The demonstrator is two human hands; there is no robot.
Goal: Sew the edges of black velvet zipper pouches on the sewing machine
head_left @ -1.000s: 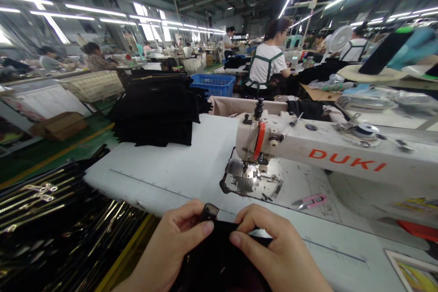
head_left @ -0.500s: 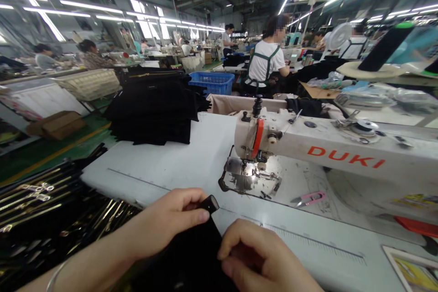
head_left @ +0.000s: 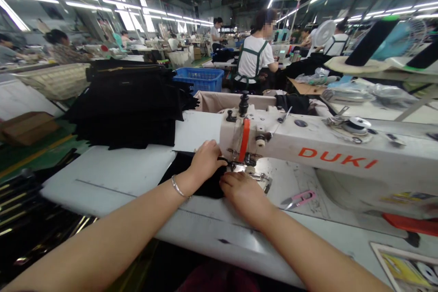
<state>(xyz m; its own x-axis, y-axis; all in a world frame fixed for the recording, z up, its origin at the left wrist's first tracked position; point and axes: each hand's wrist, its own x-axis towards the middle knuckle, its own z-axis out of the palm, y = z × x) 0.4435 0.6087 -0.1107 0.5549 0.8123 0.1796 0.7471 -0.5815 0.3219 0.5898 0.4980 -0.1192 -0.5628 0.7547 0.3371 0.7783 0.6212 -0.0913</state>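
Observation:
A black fabric piece [head_left: 214,188] lies on the white machine table, its right edge at the needle area of the sewing machine [head_left: 273,139]. My left hand [head_left: 206,164], with a silver bangle on the wrist, grips the piece from its far side, thumb pointing toward the presser foot. A small dark end shows by that thumb. Just in front of the foot, my right hand [head_left: 244,195] has its fingers bent down on the fabric's near right edge, closed against it. The fingertips of both hands are partly hidden.
Stacked black fabric pieces [head_left: 128,105] stand at the table's back left. Pink thread snips [head_left: 301,199] lie right of the needle plate. Behind are a blue basket [head_left: 200,80] and a seated co-worker [head_left: 255,57]. Black pieces with metal zips [head_left: 30,228] hang at lower left.
Both hands have moved forward from the table's front edge to the needle, carrying the black fabric piece. It now lies flat on the table, and the view has shifted slightly right.

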